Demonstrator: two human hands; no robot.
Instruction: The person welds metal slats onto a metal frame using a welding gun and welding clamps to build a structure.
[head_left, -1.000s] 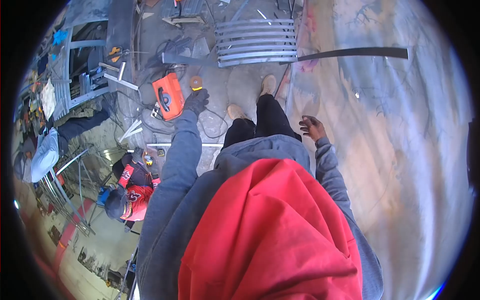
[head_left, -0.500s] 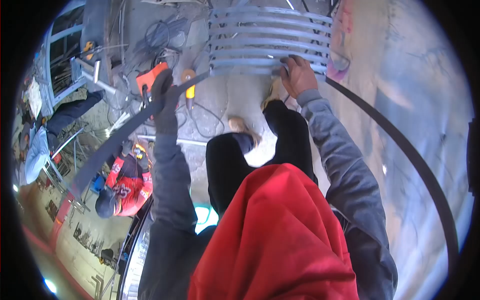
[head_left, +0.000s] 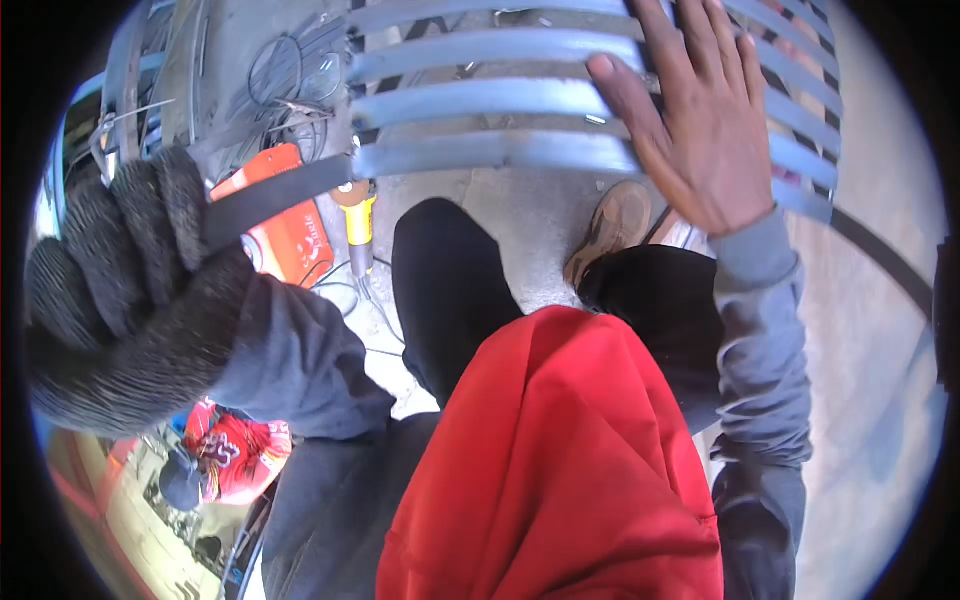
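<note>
While the bare right hand (head_left: 705, 140) lies spread-fingered on the metal slats (head_left: 480, 98), slipping could cut it; gloved left hand (head_left: 135, 300): fingers curled round dark strip (head_left: 285, 192).

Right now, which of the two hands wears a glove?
The left hand, at the dark strip, wears a dark glove; the right hand is bare, spread over the metal slats.
</note>
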